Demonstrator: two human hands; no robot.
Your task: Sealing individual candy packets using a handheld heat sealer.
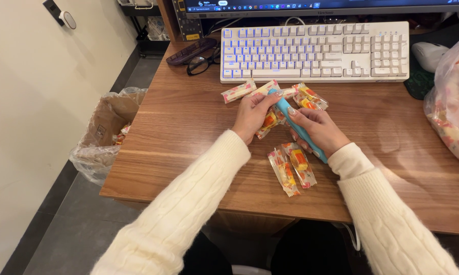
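My left hand (251, 116) grips a small wrapped snack packet (268, 122) with orange and yellow filling, held just above the wooden desk (189, 132). My right hand (318, 131) is closed around a slim light-blue tool (297, 124), whose tip points up-left against the packet. Two more clear-wrapped packets (292, 168) lie on the desk just below my hands. Several others (301, 95) are scattered between my hands and the keyboard. Both arms wear cream knit sleeves.
A white keyboard (315, 51) spans the back of the desk, with black glasses (203, 62) and a dark case (191, 51) to its left. A white mouse (429, 53) and a clear bag of packets (456, 109) sit at right. A lined bin (104, 132) stands on the floor at left.
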